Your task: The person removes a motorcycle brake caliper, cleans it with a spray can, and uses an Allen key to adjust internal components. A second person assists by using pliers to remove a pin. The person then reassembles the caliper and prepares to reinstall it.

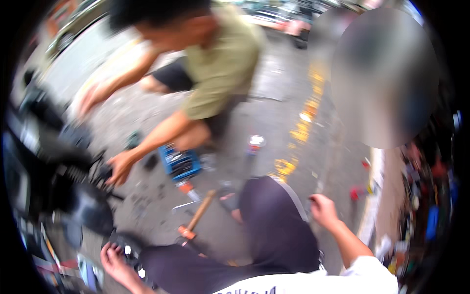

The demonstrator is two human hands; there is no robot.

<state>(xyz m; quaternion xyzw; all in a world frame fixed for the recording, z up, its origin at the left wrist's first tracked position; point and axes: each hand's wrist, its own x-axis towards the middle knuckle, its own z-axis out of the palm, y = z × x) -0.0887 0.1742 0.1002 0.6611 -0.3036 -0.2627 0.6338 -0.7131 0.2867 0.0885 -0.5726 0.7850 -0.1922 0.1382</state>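
Note:
My left hand is low at the left, beside a black round part of a dark motorbike. Its fingers look loosely bent and apart, with nothing seen in them; blur hides whether they touch the part. Right of my knee, my right hand is raised with fingers curled in, and no object shows in it. Between my legs and the motorbike lies a wooden-handled hammer with an orange-looking end. Another person in an olive shirt squats opposite, one hand at the motorbike's dark parts.
A blue tray holding dark items stands on the ground by that person's knee, an orange-ended tool beside it. A small container stands farther right. Yellow markings cross the pavement. Cluttered goods line the right.

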